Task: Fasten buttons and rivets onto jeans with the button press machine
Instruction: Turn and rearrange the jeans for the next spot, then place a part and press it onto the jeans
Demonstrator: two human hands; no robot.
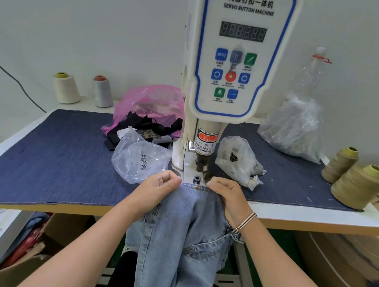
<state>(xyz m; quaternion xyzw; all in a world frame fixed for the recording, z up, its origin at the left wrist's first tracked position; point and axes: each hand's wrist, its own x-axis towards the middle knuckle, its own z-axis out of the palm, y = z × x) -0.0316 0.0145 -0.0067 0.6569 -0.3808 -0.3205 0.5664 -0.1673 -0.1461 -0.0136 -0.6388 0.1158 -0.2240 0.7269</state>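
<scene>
- The left hand has its fingers curled, pinching the top edge of the jeans between thumb and fingertips.
- The right hand mirrors it at 3 o'clock of the left, fingers curled down over the same edge and gripping the cloth; a bracelet circles that wrist.
- Between the 2 hands the waistband is pulled flat and taut, with a small bright metal dot, probably a rivet or stud, just visible on it.
- The waistband lies at the front edge of the table, just at 6 o'clock of the small black die on the base of the button machine.
- Judged step: lining up the waistband for a press. The cloth does not yet lie over the die.
- The next move likely calls for sliding the marked spot toward 12 o'clock onto the die, fingers kept wide of the plunger.
- The jeans are pale blue, washed denim; a pocket seam shows lower down, and the legs hang off the table toward the floor.
- Clear bags of small metal parts sit at 10 o'clock and 2 o'clock of the hands, on a dark blue cloth covering the table.
</scene>
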